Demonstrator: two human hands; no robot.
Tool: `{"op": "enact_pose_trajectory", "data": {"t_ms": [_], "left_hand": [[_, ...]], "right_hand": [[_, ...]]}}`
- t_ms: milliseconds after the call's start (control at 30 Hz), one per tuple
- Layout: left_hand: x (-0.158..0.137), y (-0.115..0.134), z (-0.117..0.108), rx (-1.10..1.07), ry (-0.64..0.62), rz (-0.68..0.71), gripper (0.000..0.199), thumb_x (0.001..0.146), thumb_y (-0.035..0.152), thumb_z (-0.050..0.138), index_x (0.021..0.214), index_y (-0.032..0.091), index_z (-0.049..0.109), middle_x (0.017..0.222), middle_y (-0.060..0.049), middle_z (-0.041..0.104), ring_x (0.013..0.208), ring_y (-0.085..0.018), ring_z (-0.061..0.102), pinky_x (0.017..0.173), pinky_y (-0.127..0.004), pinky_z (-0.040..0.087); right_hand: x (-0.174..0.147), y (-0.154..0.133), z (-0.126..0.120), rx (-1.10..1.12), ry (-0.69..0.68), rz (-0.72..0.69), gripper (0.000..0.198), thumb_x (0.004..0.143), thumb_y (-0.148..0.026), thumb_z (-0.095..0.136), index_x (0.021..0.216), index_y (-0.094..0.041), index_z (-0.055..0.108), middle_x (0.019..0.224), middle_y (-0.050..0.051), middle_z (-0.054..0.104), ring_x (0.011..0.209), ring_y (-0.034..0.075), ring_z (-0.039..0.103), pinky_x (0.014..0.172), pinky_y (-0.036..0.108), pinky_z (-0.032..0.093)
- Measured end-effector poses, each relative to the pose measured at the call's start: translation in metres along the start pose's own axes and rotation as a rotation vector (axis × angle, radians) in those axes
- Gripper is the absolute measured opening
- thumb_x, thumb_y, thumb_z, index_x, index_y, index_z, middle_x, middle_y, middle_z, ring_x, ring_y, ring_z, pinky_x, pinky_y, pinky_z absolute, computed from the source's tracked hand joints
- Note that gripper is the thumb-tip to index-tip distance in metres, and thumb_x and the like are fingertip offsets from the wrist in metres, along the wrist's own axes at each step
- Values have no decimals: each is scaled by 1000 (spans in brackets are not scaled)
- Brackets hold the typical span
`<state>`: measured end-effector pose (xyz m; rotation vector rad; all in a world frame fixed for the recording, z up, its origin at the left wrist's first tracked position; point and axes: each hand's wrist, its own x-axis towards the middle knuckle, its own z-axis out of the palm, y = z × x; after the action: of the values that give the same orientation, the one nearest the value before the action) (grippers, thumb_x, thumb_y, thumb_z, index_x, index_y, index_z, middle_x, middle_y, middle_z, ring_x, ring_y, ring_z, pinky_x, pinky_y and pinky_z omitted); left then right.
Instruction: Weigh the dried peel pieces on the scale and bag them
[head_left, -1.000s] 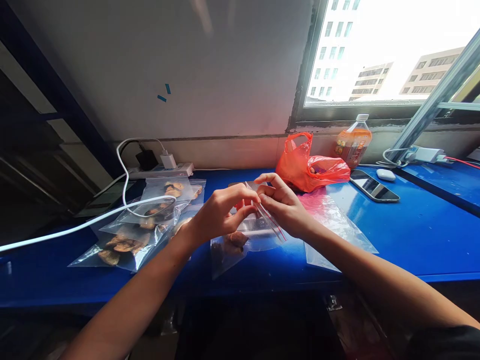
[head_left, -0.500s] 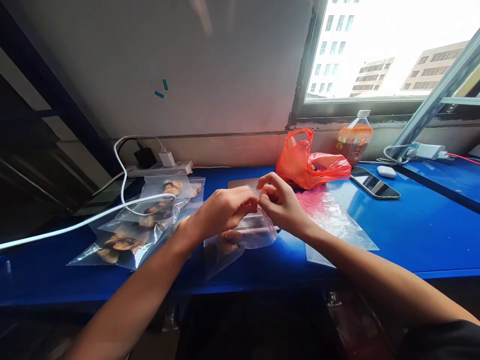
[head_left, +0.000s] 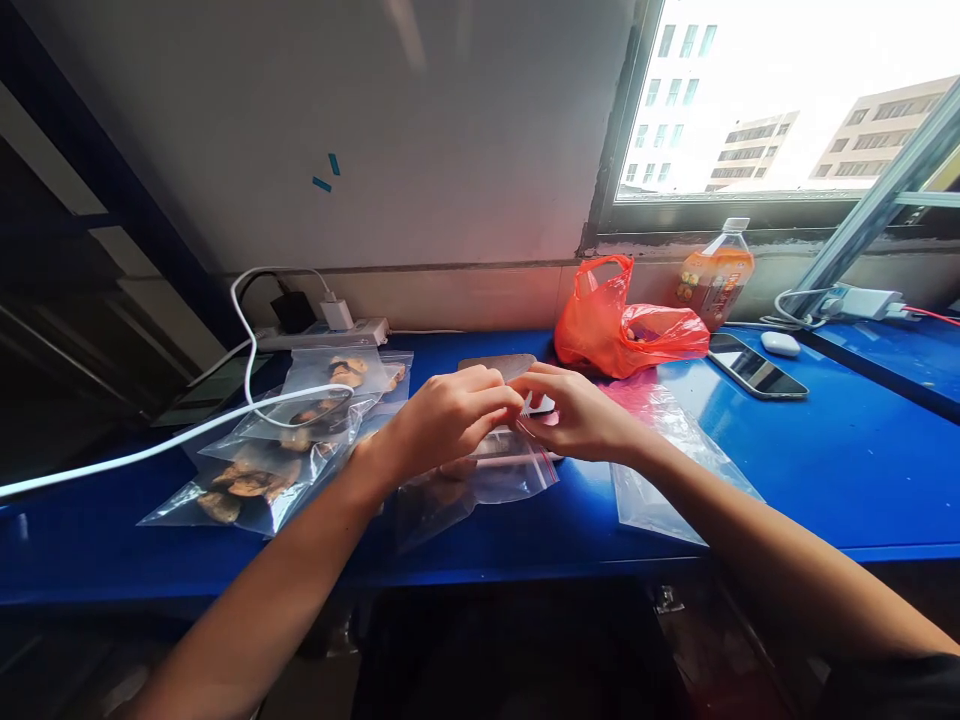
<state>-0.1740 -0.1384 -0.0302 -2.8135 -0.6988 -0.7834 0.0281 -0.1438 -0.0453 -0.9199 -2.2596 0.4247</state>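
Observation:
A clear zip-lock bag (head_left: 504,486) with a red stripe along its mouth hangs low in front of me over the blue table. Brownish pieces show dimly through its left part. Pinched fingers of my left hand (head_left: 461,412) grip the bag's upper edge. My right hand (head_left: 576,412) has its thumb and fingers closed on the same edge, fingertips almost touching those of the left. Behind the bag lies a low flat device (head_left: 495,366) with a greyish plate, mostly covered by my hands.
Filled clear bags (head_left: 255,485) of brown dried pieces overlap at the left under a white cable (head_left: 187,435). Flat plastic bags (head_left: 660,490) lie at the right. A red plastic bag (head_left: 600,325), a drink bottle (head_left: 716,275) and a phone (head_left: 757,368) stand or lie behind.
My right hand's fingers have lowered and flattened along the bag's mouth. The striped edge has turned further right, and more of the flat device shows.

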Motion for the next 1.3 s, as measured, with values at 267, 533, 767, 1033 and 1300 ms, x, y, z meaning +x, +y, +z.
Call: {"op": "enact_pose_trajectory", "data": {"t_ms": [267, 533, 767, 1033, 1300], "left_hand": [[1, 3, -8, -153, 6, -53, 10, 87, 19, 61, 97, 21, 62, 97, -5, 61, 93, -19, 58, 82, -31, 50], [0, 8, -6, -372, -53, -98, 88, 63, 49, 82, 136, 29, 37, 144, -16, 34, 137, -35, 33, 106, -54, 42], [2, -2, -19, -458, 277, -242, 41, 76, 49, 73, 97, 22, 51, 131, -14, 54, 123, -29, 54, 100, -48, 49], [62, -7, -47, -282, 906, -202, 26, 97, 52, 39, 111, 30, 40, 133, -4, 49, 123, -20, 53, 95, -41, 53], [103, 4, -10, -340, 758, -145, 76, 88, 55, 57, 140, 36, 5, 151, -13, 22, 132, -28, 43, 94, -42, 51]], "right_hand": [[-11, -7, -5, -107, -127, -112, 79, 68, -45, 77, 135, -21, 41, 138, 17, 36, 131, 34, 32, 103, 54, 38], [-5, 2, -9, 111, 10, -125, 68, 75, -48, 72, 131, -22, 43, 134, 15, 41, 128, 30, 41, 103, 50, 41], [-1, -21, -17, 524, 242, 10, 43, 90, -47, 53, 126, -23, 48, 119, 10, 56, 110, 21, 55, 88, 35, 48], [13, -21, -6, 1186, -55, 320, 59, 76, -68, 57, 113, -21, 55, 104, 10, 65, 91, 22, 65, 82, 41, 53], [-34, -30, -66, 837, 782, 206, 24, 74, -29, 73, 95, -22, 65, 98, 8, 68, 83, 19, 67, 77, 37, 55]]}}
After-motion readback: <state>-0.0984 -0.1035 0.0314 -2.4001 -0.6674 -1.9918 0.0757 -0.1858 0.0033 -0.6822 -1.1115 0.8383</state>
